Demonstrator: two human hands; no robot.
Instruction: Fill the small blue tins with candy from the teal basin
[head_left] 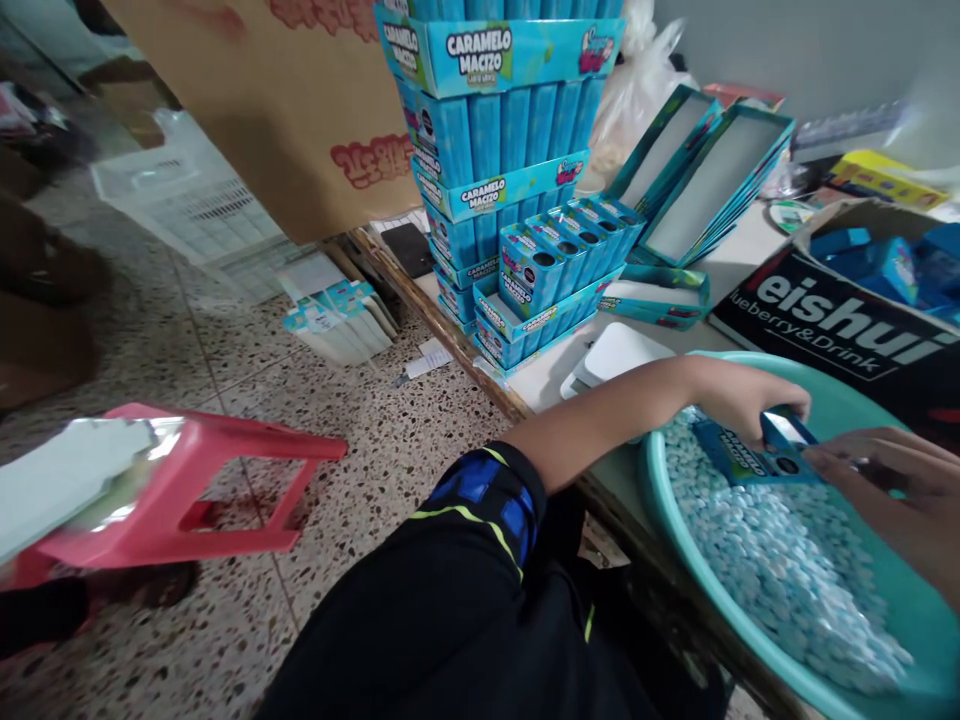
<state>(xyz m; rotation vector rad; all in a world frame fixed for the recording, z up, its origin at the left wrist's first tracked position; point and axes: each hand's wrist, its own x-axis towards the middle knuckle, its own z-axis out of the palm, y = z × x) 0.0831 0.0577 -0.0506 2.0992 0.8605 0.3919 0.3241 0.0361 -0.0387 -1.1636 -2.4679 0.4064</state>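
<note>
— Where is the small blue printed cardboard box (739, 458)?

— It is above the many small pale-blue and white candies (795, 570), inside the round turquoise plastic basin (847, 388). The left hand (731, 395) is gripping it from above. The right hand (892, 480) has bent fingers and seems to touch its other end (whether it also holds candy, I cannot tell).

— What could go wrong from here?

— In my opinion, too strong squeezing by the left hand may bend the thin cardboard. If the grip becomes loose, the box could drop onto the candies.

— Is everything around it safe?

— Not completely, I think. The tall stack of blue printed boxes in trays (517, 195) stands near the edge of the white surface (540, 382); a careless push could make it fall.
</note>
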